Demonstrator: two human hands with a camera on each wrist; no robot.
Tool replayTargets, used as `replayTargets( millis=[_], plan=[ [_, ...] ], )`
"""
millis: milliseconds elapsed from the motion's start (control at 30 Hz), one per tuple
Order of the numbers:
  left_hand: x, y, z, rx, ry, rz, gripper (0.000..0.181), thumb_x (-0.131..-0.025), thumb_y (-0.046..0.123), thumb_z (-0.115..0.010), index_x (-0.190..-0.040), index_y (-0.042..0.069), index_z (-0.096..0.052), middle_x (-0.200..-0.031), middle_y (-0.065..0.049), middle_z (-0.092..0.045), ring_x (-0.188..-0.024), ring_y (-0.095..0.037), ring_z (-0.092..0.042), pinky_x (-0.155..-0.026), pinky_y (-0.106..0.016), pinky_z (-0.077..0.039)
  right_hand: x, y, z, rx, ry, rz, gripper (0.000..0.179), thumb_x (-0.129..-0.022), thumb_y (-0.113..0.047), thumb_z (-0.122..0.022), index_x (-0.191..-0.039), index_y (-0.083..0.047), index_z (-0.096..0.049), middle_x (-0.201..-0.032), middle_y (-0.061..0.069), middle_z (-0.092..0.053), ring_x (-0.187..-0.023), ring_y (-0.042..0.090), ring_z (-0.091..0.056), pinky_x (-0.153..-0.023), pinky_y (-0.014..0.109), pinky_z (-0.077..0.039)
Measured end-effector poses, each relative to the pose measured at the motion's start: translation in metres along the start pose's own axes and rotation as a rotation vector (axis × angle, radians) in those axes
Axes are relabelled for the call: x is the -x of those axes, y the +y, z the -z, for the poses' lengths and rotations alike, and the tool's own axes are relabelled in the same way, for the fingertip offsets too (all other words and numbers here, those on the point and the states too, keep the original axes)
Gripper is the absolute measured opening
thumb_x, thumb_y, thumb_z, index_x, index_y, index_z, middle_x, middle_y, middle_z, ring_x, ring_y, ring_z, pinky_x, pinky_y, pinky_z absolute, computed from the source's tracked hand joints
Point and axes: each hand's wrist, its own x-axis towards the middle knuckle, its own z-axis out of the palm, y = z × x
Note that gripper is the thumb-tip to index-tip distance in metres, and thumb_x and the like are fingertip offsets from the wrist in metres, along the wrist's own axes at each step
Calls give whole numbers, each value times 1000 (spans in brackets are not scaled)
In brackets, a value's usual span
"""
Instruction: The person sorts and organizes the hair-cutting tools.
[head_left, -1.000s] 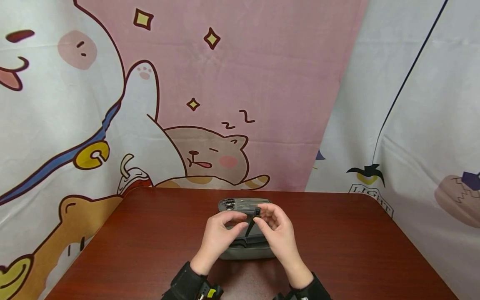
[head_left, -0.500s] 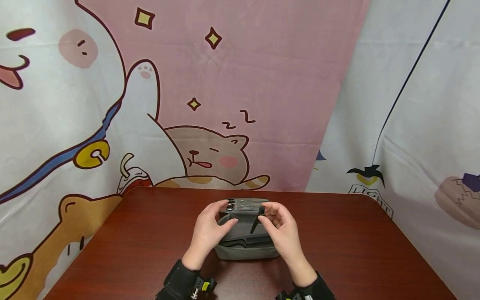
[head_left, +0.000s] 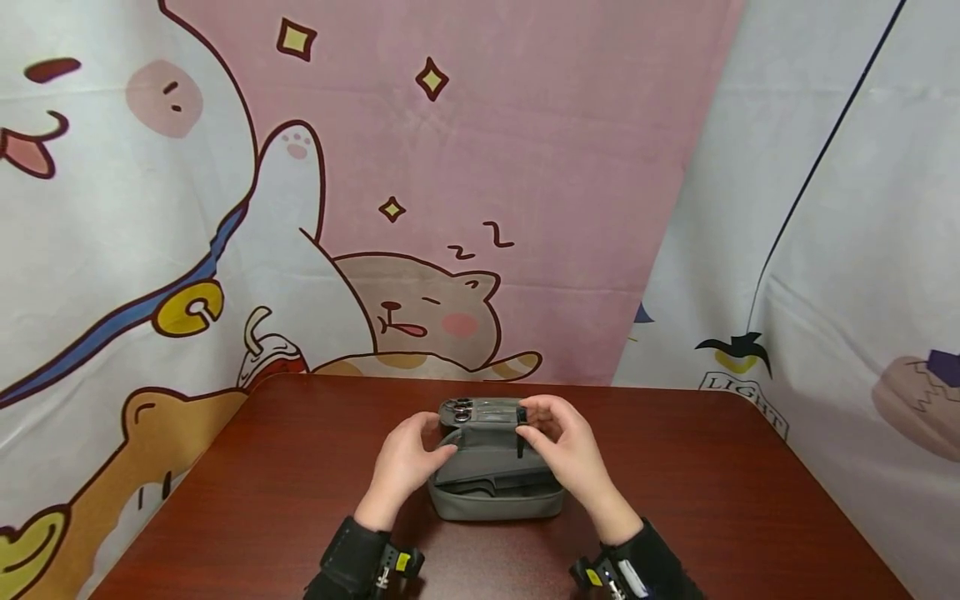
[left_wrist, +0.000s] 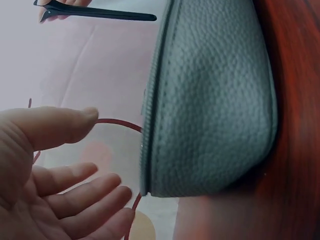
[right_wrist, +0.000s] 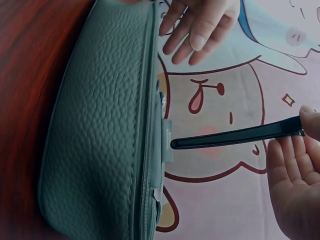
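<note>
My right hand [head_left: 572,450] pinches a long black hair clip [right_wrist: 235,134] by its wide end, between thumb and fingers, with the narrow tip hanging down over a grey zippered case [head_left: 498,506]. The case, of pebbled leather, stands unzipped on the table. Beside the case's left edge is my left hand [head_left: 405,467], holding nothing, its fingers relaxed and spread from the thumb. In the left wrist view, those fingers show in front of the case's zipped rim, and the hair clip [left_wrist: 105,13] appears beyond at the top.
At the back of the case is a clear pocket [head_left: 497,408] with small dark-ringed items at its left. A grey flap [head_left: 480,483] lies inside the front. The reddish-brown table [head_left: 712,500] extends around it, with a cartoon cloth [head_left: 570,208] hanging behind.
My left hand has moved away from the hair clip toward the left edge of the case. The right hand has shifted slightly right, and the clip now hangs more upright.
</note>
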Motion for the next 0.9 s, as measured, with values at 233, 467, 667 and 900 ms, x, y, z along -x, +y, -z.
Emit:
replayTargets(
  millis=[233, 467, 667, 900],
  plan=[
    [-1, -7, -2, -32, -74, 66, 44, -81, 16, -82, -117, -2, -65, -110, -15, -67, -100, -34, -64, -81, -49, -52, -12, 3, -2, 118, -122, 9, 32, -84, -2, -77, -115, -6, -66, -103, 1, -63, -92, 20, -63, -79, 36, -55],
    [-1, -11, -4, -41, -112, 98, 33, -81, 14, -81, -109, 1, -69, -101, -10, -70, -92, -30, -65, -76, -45, -53, -24, 4, -4, 239, -265, 106, 32, -84, -5, -78, -113, -8, -66, -102, 0, -62, -89, 15, -62, -79, 32, -55],
    [-2, -14, -4, -71, -109, 113, 30, -81, 14, -81, -106, 1, -70, -98, -9, -70, -90, -29, -66, -76, -45, -53, -31, 4, -8, 302, -381, 118, 31, -85, -6, -78, -113, -9, -66, -103, 0, -62, -89, 13, -61, -79, 33, -54],
    [-2, -16, -5, -89, -132, 129, 23, -82, 14, -80, -100, 2, -73, -90, -7, -69, -82, -26, -65, -70, -43, -52, -38, 10, -14, 380, -502, 142, 27, -85, -9, -78, -109, -10, -66, -100, -1, -62, -87, 13, -61, -76, 29, -52]
  ],
)
